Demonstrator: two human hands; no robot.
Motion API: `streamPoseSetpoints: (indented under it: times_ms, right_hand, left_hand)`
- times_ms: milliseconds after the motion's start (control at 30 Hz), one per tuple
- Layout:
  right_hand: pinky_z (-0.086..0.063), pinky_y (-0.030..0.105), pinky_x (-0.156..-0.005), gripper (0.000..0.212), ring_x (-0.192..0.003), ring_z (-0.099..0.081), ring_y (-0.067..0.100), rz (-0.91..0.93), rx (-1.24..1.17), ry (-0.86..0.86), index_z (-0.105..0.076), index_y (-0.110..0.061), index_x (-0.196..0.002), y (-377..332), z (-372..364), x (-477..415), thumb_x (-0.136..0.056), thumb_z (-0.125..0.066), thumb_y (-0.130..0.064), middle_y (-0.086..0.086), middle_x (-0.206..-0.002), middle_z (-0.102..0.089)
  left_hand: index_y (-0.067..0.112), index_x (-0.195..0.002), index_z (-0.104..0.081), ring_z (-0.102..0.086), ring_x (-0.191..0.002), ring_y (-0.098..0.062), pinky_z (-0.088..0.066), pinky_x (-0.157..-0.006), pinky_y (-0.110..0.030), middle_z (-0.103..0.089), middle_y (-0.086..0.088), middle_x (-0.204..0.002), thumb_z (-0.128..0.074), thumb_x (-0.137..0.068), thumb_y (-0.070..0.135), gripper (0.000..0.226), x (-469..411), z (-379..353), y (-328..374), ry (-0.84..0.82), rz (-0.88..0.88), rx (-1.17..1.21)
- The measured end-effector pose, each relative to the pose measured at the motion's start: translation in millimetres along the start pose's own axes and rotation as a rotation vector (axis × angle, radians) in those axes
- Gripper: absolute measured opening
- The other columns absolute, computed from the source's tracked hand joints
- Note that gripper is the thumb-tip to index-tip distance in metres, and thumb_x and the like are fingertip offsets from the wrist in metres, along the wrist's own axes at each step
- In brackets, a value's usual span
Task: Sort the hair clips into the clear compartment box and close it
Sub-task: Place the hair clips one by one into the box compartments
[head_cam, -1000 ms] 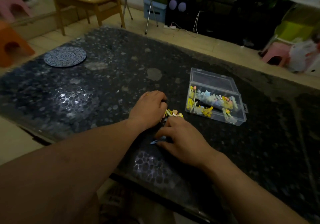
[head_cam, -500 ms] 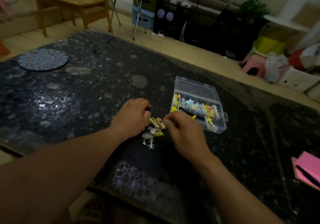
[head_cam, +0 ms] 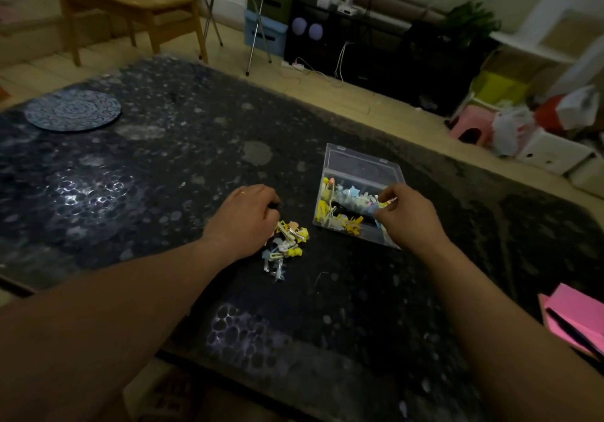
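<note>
From the head camera, the right hand (head_cam: 408, 215) had left the loose pile of hair clips (head_cam: 287, 245), where it was working half a second earlier, and now hung over the clear compartment box (head_cam: 359, 235). Its fingers were bunched together and appeared to pinch a small hair clip (head_cam: 389, 201) just above the clips already inside. The left hand (head_cam: 245, 215) had stayed at the pile, knuckles up and fingers curled down against its far edge; whether it held a clip could not be told. The box sat on the dark table (head_cam: 163, 176) just right of the pile, its lid (head_cam: 362, 168) thrown back. The move suggested one more clip was about to be dropped in, yet a good cluster remained on the table, so sorting looked only partly done and closing was some way off.
</note>
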State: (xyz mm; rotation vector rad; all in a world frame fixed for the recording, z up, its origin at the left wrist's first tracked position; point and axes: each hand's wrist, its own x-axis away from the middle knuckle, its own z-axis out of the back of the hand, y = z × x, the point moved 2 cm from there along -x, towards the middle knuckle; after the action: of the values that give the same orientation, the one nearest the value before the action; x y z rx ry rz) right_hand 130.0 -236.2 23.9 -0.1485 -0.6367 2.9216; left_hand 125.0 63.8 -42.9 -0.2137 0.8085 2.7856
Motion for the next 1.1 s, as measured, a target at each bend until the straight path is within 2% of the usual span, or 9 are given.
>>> streamPoseSetpoints:
  times_ms: [167,333,433,533,633,700,833,967,1100]
  right_hand:
    - [-0.058,0.038,-0.079,0.005,-0.091,-0.066,0.020,0.014,0.132,-0.063,-0.074,-0.025,-0.095,-7,-7,-5,-0.096,-0.074,-0.030,-0.001,-0.097,-0.069]
    - [-0.061,0.043,-0.085,0.010,-0.085,-0.068,0.018,-0.037,0.206,-0.104,-0.071,-0.027,-0.084,-8,-16,-9,-0.094,-0.074,-0.029,-0.001,-0.092,-0.074]
    - [-0.054,0.034,-0.067,0.017,-0.074,-0.066,0.017,-0.053,0.233,-0.081,-0.068,-0.024,-0.083,-5,-17,-8,-0.099,-0.067,-0.029,0.001,-0.083,-0.070]
    - [-0.056,0.034,-0.064,0.023,-0.071,-0.066,0.017,-0.066,0.237,-0.034,-0.067,-0.024,-0.083,-4,-14,-6,-0.102,-0.065,-0.037,0.001,-0.079,-0.068]
    - [-0.041,0.027,-0.055,0.018,-0.069,-0.059,0.010,-0.048,0.200,0.033,-0.069,-0.023,-0.087,-6,-7,-1,-0.101,-0.067,-0.035,-0.002,-0.082,-0.067]
    - [-0.044,0.026,-0.057,0.013,-0.070,-0.059,0.006,0.004,0.099,0.073,-0.068,-0.024,-0.092,-12,-5,7,-0.102,-0.067,-0.033,-0.004,-0.086,-0.068]
    - [-0.054,0.025,-0.071,0.006,-0.079,-0.064,0.002,0.182,-0.083,0.061,-0.068,-0.026,-0.099,-34,-12,34,-0.103,-0.066,-0.030,-0.012,-0.087,-0.067]
    - [-0.054,0.022,-0.075,0.004,-0.085,-0.064,-0.001,0.333,-0.174,-0.084,-0.070,-0.027,-0.102,-59,-29,64,-0.103,-0.067,-0.029,-0.016,-0.091,-0.068]
    - [-0.055,0.033,-0.080,0.008,-0.089,-0.063,0.004,0.529,-0.127,-0.219,-0.075,-0.030,-0.106,-83,-51,87,-0.099,-0.070,-0.032,-0.014,-0.096,-0.070]
  left_hand:
    - [0.022,-0.117,-0.064,-0.056,-0.114,-0.015,-0.038,-0.111,-0.035,-0.065,0.006,-0.119,-0.033,-0.088,0.037,0.045,0,-1,-1,0.008,-0.004,-0.011]
    - [0.022,-0.120,-0.064,-0.055,-0.116,-0.014,-0.037,-0.111,-0.035,-0.065,0.007,-0.122,-0.035,-0.090,0.035,0.043,1,-1,-1,0.003,-0.011,-0.018]
    - [0.021,-0.120,-0.064,-0.055,-0.117,-0.015,-0.037,-0.111,-0.034,-0.064,0.006,-0.123,-0.040,-0.094,0.030,0.037,1,-1,-2,0.009,-0.008,-0.018]
    - [0.021,-0.120,-0.064,-0.055,-0.118,-0.016,-0.037,-0.111,-0.034,-0.064,0.005,-0.124,-0.042,-0.095,0.028,0.034,1,-2,-2,0.006,-0.005,-0.022]
    - [0.020,-0.120,-0.064,-0.055,-0.117,-0.017,-0.037,-0.111,-0.035,-0.065,0.005,-0.124,-0.042,-0.095,0.029,0.035,1,-1,-1,0.001,-0.003,-0.022]
    - [0.019,-0.120,-0.065,-0.055,-0.117,-0.016,-0.036,-0.112,-0.034,-0.065,0.004,-0.124,-0.042,-0.095,0.027,0.035,2,0,-1,0.000,-0.005,-0.023]
    - [0.018,-0.120,-0.065,-0.055,-0.118,-0.016,-0.034,-0.113,-0.034,-0.065,0.002,-0.126,-0.042,-0.097,0.026,0.034,2,1,0,-0.001,-0.013,-0.023]
    - [0.021,-0.119,-0.065,-0.053,-0.123,-0.016,-0.032,-0.115,-0.033,-0.063,0.004,-0.128,-0.037,-0.095,0.029,0.038,-1,-1,-2,-0.014,0.006,-0.007]
    - [0.023,-0.117,-0.066,-0.054,-0.123,-0.014,-0.033,-0.115,-0.034,-0.064,0.005,-0.129,-0.034,-0.093,0.031,0.041,-1,-1,-3,-0.007,0.017,0.018]
